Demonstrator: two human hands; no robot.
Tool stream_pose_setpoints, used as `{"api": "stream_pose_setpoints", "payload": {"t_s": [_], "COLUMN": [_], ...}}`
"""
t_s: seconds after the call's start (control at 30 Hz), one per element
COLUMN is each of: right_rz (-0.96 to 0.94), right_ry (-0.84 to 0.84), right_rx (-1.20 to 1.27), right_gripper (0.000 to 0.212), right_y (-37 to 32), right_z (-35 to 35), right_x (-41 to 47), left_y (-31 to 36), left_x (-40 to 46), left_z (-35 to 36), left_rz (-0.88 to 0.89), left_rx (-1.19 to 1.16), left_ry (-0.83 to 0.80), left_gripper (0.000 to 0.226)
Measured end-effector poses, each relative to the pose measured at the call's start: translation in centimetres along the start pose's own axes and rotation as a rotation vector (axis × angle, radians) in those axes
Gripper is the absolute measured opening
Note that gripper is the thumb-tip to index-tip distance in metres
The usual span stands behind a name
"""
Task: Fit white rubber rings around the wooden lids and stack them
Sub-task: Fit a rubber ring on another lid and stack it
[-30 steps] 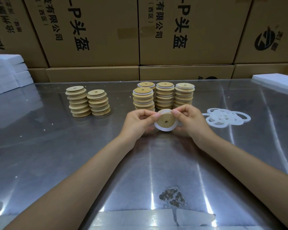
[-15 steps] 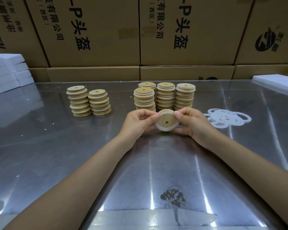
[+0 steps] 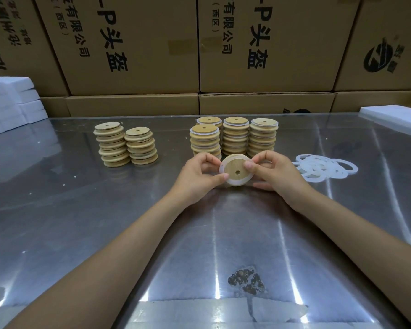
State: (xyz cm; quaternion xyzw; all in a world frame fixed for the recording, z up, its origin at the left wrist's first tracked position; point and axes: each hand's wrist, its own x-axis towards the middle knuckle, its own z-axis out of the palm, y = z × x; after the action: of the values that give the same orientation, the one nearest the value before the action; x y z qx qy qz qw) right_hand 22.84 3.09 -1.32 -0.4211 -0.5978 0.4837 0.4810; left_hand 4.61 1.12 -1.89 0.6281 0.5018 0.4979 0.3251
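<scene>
Nearest to me, a dark scuffed patch (image 3: 246,279) marked the shiny metal table (image 3: 81,222), and my two bare forearms reached forward across the reflective surface. Beyond them, my left hand (image 3: 197,176) and right hand (image 3: 274,173) met over the middle of the table, and between them I held one wooden lid (image 3: 235,170) tilted up on edge so that its flat face, with a small hole near the centre, looked back at me. A white rubber ring (image 3: 224,162) ran round the lid's rim. My left thumb and fingertips pinched the lid's left edge, and my right thumb pressed on its right side with the fingers curled behind; both hands were closed on the lid, neither one spread wide. Just beside my right hand, to the right, a loose heap of white rings (image 3: 325,169) lay flat on the table. Directly behind the held lid stood four stacks of ringed lids (image 3: 235,136), close together, with thin white edges showing between the wood. Well apart to the left stood two stacks of bare lids (image 3: 125,144), leaning slightly and touching each other. Farther off, white foam blocks (image 3: 12,103) were piled at the left edge and a white foam sheet (image 3: 394,117) lay at the right. Printed cardboard cartons (image 3: 152,43) formed a wall along the back.
</scene>
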Motion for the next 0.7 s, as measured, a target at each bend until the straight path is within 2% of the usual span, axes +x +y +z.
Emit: {"api": "stream_pose_setpoints", "payload": {"t_s": [0.07,0.13,0.33,0.57,0.7], "right_rz": [-0.015,-0.053,-0.091,-0.051,-0.016], "right_ry": [0.015,0.037,0.06,0.07,0.066], "right_rx": [0.065,-0.008,-0.034,0.022,0.074], "right_gripper": [0.014,0.015,0.016,0.016,0.015], "right_y": [-0.1,-0.2,-0.2,-0.1,0.0], "right_z": [0.3,0.5,0.8,0.8,0.9], "right_x": [-0.1,-0.1,-0.3,-0.3,-0.2], "left_y": [0.0,0.0,0.0,0.1,0.1], "left_x": [0.1,0.1,0.0,0.0,0.1], "left_z": [0.1,0.1,0.0,-0.2,-1.1], "left_rz": [-0.026,0.006,0.105,-0.09,-0.117], "left_rx": [-0.039,-0.025,0.025,-0.187,-0.173], "left_ry": [-0.029,-0.049,0.101,0.075,-0.021], "left_gripper": [0.032,0.036,0.018,0.008,0.007]}}
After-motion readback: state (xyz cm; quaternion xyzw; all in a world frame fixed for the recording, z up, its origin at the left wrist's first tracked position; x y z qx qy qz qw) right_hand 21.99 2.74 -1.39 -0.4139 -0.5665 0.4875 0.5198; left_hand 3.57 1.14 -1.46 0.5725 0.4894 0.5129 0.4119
